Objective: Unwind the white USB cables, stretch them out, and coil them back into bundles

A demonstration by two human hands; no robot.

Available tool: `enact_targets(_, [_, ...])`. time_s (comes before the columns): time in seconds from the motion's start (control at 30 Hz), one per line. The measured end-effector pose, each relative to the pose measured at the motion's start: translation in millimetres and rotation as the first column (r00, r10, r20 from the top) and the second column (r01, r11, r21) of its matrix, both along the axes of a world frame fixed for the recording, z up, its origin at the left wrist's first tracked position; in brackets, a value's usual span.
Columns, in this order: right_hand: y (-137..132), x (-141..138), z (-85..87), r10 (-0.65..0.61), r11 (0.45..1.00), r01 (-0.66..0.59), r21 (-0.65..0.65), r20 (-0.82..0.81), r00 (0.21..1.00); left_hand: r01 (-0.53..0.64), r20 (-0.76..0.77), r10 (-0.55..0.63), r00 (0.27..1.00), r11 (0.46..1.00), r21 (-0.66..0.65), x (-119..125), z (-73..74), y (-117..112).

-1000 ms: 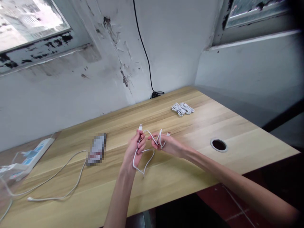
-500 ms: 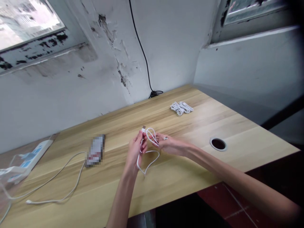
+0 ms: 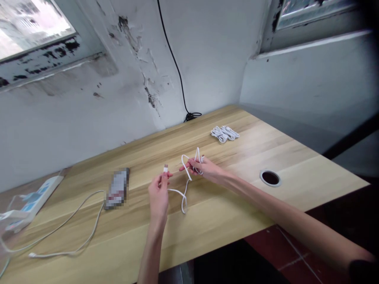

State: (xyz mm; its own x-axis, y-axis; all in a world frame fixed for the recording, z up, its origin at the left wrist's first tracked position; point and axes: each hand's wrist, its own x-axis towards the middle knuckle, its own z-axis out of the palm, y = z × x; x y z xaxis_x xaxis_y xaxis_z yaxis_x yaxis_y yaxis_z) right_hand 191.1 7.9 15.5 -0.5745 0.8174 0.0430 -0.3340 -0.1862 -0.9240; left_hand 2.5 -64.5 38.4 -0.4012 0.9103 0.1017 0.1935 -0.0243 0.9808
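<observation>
A white USB cable [image 3: 184, 205] runs between my two hands above the wooden table. My left hand [image 3: 160, 193] pinches one end, and its USB plug [image 3: 166, 169] points up past the fingertips. Loose loops of the same cable are gripped in my right hand [image 3: 204, 169], with the other small connector [image 3: 202, 158] sticking up beside the fingers. Between the hands the cable sags in a slack curve. My right palm and part of the loops are hidden behind the fingers.
Bundled white cables [image 3: 225, 134] lie farther back on the table [image 3: 133, 240]. To the left are a phone [image 3: 117, 188], a loose white cable [image 3: 96, 225] and a power strip [image 3: 35, 203]. A round cable hole [image 3: 270, 178] is at the right; a black cord [image 3: 174, 59] hangs along the wall.
My left hand has moved left with the plug, away from my right hand. The cable loops have spread, and the slack between the hands has opened out.
</observation>
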Motion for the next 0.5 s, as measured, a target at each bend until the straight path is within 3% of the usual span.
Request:
enact_targets(0.17, [6.0,4.0,-5.5,0.033,0.948,-0.083,-0.306,-0.167,0.985,0.002,-0.314,0.002,0.949,1.000,0.011,-9.6,-5.7,-17.0])
enact_targets(0.23, [5.1,4.6,-8.5,0.036,0.935,-0.084,-0.343,-0.144,0.989,-0.006,-0.384,0.013,0.923,1.000,0.019,-7.0,-6.8,-23.9])
enact_targets(0.33, [1.3,6.1,-9.5,0.137,0.967,-0.138,-0.213,-0.018,0.990,-0.015,-0.388,0.033,0.921,0.999,0.049,-0.5,-5.6,-34.5])
enact_targets(0.5, [-4.3,6.0,-5.8,0.208,0.978,-0.208,-0.008,0.063,0.976,-0.071,-0.186,0.088,0.979,0.993,0.097,18.3,11.1,-56.6])
